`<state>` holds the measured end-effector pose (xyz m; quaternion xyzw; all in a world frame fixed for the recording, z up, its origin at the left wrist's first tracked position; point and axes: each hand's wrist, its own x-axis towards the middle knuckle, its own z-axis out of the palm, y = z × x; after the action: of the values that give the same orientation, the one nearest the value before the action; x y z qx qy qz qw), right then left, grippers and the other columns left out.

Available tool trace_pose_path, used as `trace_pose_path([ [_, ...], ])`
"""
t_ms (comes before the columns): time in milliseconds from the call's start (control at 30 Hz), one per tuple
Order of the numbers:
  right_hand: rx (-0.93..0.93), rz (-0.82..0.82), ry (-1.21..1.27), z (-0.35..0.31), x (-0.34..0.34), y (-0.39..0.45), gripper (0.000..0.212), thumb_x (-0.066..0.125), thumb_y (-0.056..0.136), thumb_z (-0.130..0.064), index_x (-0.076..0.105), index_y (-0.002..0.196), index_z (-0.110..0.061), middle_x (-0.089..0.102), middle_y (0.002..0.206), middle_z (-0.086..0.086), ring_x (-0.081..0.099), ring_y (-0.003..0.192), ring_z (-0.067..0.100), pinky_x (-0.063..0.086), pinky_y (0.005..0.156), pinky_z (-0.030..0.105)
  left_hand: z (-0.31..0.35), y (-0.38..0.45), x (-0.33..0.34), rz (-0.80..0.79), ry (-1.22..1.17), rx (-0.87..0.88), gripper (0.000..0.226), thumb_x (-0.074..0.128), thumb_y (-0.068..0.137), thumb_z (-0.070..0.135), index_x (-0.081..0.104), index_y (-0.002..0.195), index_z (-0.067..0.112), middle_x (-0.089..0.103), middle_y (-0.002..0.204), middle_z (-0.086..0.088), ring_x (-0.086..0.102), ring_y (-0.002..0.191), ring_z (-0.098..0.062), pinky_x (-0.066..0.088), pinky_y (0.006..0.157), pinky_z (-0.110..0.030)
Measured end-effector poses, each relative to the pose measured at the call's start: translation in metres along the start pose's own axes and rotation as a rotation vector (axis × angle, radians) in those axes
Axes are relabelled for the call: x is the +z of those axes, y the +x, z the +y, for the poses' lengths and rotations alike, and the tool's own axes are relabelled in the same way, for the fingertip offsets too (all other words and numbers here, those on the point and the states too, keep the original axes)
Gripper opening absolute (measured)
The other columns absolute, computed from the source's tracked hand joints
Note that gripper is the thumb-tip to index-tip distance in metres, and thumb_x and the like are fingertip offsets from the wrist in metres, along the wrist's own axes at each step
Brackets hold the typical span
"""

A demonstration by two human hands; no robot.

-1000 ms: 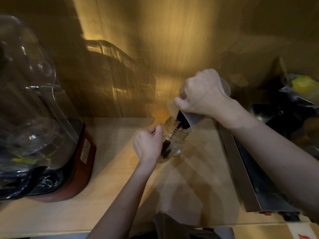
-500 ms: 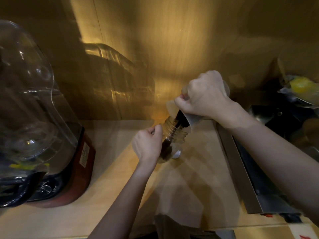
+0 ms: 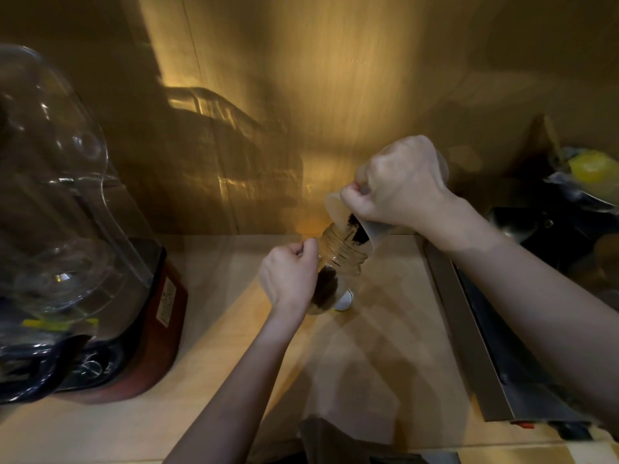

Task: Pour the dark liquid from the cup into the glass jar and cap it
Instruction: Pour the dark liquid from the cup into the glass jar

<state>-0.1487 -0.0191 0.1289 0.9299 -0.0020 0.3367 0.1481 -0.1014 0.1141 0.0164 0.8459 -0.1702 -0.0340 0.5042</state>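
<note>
A small glass jar (image 3: 340, 259) stands on the wooden counter (image 3: 368, 346), tilted toward the right. My left hand (image 3: 289, 279) grips its side. My right hand (image 3: 398, 185) holds a translucent plastic cup (image 3: 338, 209) tipped steeply over the jar's threaded mouth. Dark liquid (image 3: 355, 231) runs from the cup's lip into the jar and pools dark at the bottom (image 3: 325, 289). A round, shiny lid-like object (image 3: 345, 299) lies on the counter just behind the jar's base, partly hidden.
A blender with a clear sound cover and red base (image 3: 147, 323) fills the left. A metal tray edge (image 3: 469, 333) runs along the right, with dark dishes and something yellow (image 3: 589, 169) beyond. A wooden wall stands behind.
The pour goes on: more dark liquid has collected in the jar and the cup is tipped a little steeper. Both hands stay almost in place.
</note>
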Motion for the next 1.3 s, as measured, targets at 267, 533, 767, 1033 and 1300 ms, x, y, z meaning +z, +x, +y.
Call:
trace_pose_path([
  [267,-0.034,0.022,0.010,0.003,0.004,-0.002,0.040,0.044,0.068,-0.023,0.044,0.030,-0.012,0.021,0.034,-0.003,0.024,0.030,0.011,0.023,0.044,0.018,0.002,0.002,0.002,-0.001,0.008,-0.022,0.047,0.049,0.080,0.022,0.032,0.037,0.016,0.027,0.041,-0.001,0.030,0.044,-0.022,0.024,0.048,-0.032],
  [533,-0.039,0.020,0.007,0.005,0.005,-0.003,0.039,0.043,0.067,-0.022,0.044,0.030,-0.011,0.021,0.035,-0.003,0.024,0.030,0.011,0.023,0.044,0.018,0.007,-0.001,0.001,-0.012,0.017,-0.057,0.049,0.050,0.080,0.022,0.027,0.037,0.016,0.021,0.041,-0.001,0.025,0.043,-0.020,0.020,0.046,-0.034],
  [767,-0.051,0.010,0.004,0.006,0.004,-0.003,0.037,0.045,0.066,-0.021,0.044,0.030,-0.011,0.021,0.035,-0.003,0.024,0.030,0.012,0.024,0.043,0.018,0.006,-0.002,0.004,-0.033,-0.022,-0.054,0.048,0.050,0.080,0.021,0.030,0.037,0.018,0.025,0.041,0.000,0.026,0.041,-0.017,0.021,0.045,-0.031],
  [1033,-0.053,-0.004,0.006,0.009,0.003,-0.001,0.038,0.045,0.066,-0.021,0.045,0.029,-0.012,0.022,0.033,-0.005,0.023,0.030,0.010,0.022,0.044,0.017,0.009,0.000,0.003,-0.023,-0.014,-0.048,0.048,0.050,0.079,0.021,0.028,0.037,0.017,0.023,0.042,0.001,0.025,0.042,-0.017,0.021,0.045,-0.032],
  [1300,-0.062,0.027,0.024,0.005,0.009,0.000,0.041,0.042,0.067,-0.025,0.048,0.030,-0.010,0.037,0.027,0.003,0.033,0.025,0.016,0.028,0.042,0.018,0.007,0.003,0.003,-0.002,-0.020,-0.054,0.048,0.050,0.078,0.022,0.029,0.036,0.014,0.029,0.044,-0.016,0.035,0.049,-0.033,0.026,0.051,-0.034],
])
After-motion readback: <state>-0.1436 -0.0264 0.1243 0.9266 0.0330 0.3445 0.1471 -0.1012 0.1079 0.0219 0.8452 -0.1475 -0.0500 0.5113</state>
